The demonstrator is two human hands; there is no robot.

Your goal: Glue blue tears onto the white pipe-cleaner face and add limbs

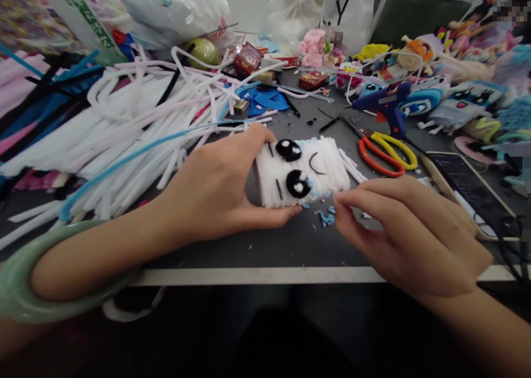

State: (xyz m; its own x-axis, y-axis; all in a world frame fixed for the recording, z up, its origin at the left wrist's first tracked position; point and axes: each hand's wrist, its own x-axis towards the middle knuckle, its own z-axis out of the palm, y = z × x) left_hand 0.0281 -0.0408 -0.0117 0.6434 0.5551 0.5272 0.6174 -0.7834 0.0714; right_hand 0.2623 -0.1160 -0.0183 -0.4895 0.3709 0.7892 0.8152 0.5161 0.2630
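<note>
My left hand [219,187] grips a white fuzzy pipe-cleaner piece [327,170] by its left end, thumb underneath and fingers over the top. The piece bears two black eyes, thin black curved lines and a pale blue patch. My right hand [409,234] rests on the dark table [290,239] just right of it, fingers pinched together near the piece's lower right corner; what they hold, if anything, is too small to see. Small blue scraps [326,217] lie on the table between my hands. A green bangle [25,281] sits on my left wrist.
A heap of white, blue and pink pipe cleaners [124,123] fills the left. Orange-and-yellow scissors [385,154], a blue glue gun [388,105] and a phone [473,190] lie to the right. Finished plush figures [464,104] crowd the far right. Bags stand behind.
</note>
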